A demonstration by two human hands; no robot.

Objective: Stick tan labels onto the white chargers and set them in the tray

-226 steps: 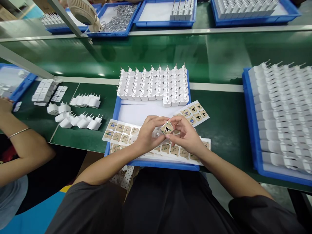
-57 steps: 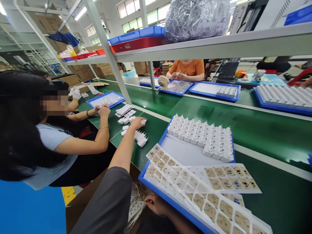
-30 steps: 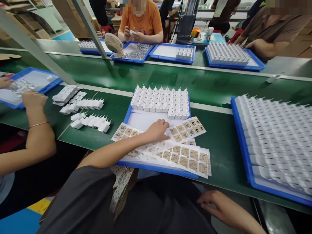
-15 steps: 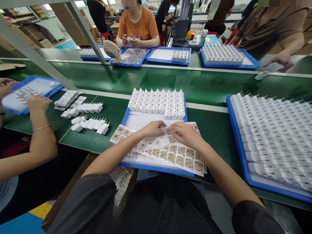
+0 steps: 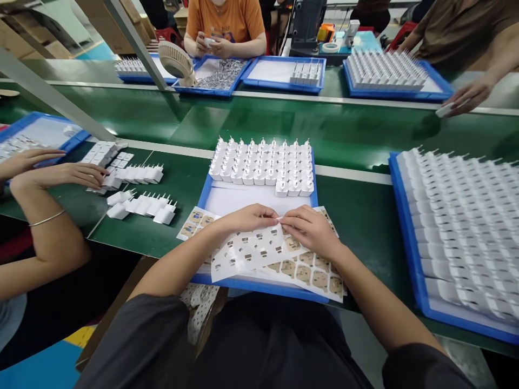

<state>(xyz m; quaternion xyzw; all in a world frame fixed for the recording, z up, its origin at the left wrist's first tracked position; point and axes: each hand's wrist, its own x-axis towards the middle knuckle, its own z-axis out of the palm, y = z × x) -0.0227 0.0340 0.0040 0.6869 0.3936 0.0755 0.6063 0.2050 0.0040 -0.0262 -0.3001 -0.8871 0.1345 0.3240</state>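
My left hand (image 5: 256,217) pinches the upper right corner of a white perforated sheet (image 5: 247,251) with rows of small cut-outs. Fingertip to fingertip with it, my right hand (image 5: 310,229) is closed in a pinch at the same corner; exactly what its fingers hold there is hidden. Beneath lie sticker sheets (image 5: 320,275) with rows of tan, rounded pieces, reaching over the front of a blue tray (image 5: 206,193). White plug adapters (image 5: 259,167) stand in tight rows at the tray's far end, pins up.
At right, a large blue tray (image 5: 409,270) holds many white adapters (image 5: 458,232). Loose adapters (image 5: 152,205) lie to the left, near a co-worker's hand (image 5: 83,175). A grey post (image 5: 132,43) slants down on the left. Across the green belt (image 5: 227,116) are more trays and people.
The white perforated sheet has come up over the sticker sheets and shows more fully. My hands have closed together at its corner. The left co-worker's hand has moved to the loose adapters.
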